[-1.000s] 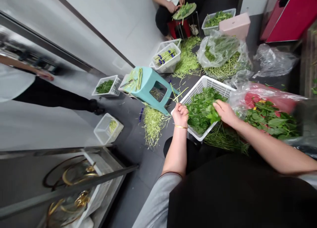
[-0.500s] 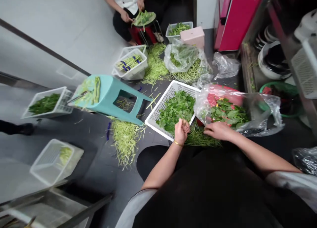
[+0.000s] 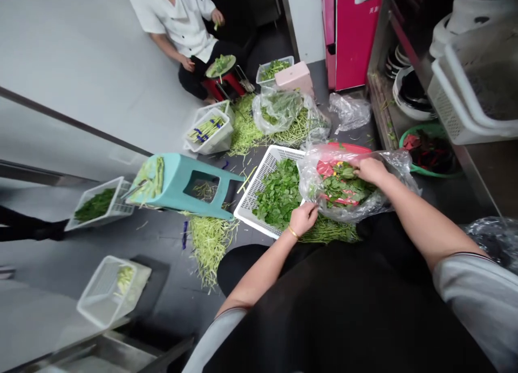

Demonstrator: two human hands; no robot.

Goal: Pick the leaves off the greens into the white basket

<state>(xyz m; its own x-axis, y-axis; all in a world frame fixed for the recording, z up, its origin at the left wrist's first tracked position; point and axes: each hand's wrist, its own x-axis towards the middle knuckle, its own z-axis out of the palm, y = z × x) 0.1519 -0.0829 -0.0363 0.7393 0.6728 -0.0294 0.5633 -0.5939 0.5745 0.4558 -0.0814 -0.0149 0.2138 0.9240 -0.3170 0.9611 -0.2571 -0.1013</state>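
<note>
My left hand (image 3: 304, 218), with a gold bracelet at the wrist, is closed at the near right corner of a white basket (image 3: 246, 208). Whatever its fingers may pinch is too small to name. Leafy greens (image 3: 279, 195) fill the basket. My right hand (image 3: 370, 170) is at the far edge of more greens (image 3: 343, 187), its fingers bent against the leaves. Those greens lie in a clear plastic bag (image 3: 309, 170) over a red container (image 3: 348, 148). Green stems (image 3: 332, 230) lie below the bag, near my lap.
A teal stool (image 3: 174, 181) lies on its side at the left, peelings (image 3: 210, 243) beside it. Beyond are a basket of bundled stalks (image 3: 206, 130), another plastic bag (image 3: 279, 111) and a seated person (image 3: 182, 22). Shelving (image 3: 465, 162) stands at the right.
My right hand has moved up from the near side of the bag to the greens' far edge. My left hand has turned and lowered slightly. The view has shifted, and the other person's hand has lifted off the plate.
</note>
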